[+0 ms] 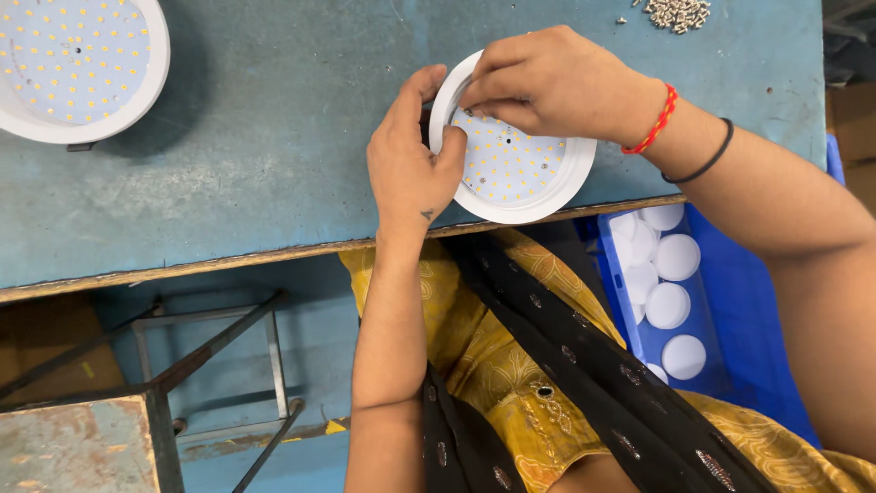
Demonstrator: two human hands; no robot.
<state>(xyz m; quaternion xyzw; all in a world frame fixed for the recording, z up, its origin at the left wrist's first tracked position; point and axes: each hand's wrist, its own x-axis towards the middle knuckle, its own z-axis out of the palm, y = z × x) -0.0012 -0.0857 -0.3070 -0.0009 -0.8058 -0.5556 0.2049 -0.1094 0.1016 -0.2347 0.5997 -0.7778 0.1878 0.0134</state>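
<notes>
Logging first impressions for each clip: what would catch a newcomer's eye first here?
Two bare hands at the table's near edge: the left hand grips the rim of a round white lamp studded with small yellow dots, while the right hand presses fingertips onto its dotted face. A second lamp lies at the far left of the blue table, and a blue bin of white discs sits below right.

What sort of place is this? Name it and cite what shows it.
Likely a light-assembly workbench: both hands hold a round white LED lamp, a second lamp lies nearby, screws are piled, and a blue crate holds white discs.
</notes>
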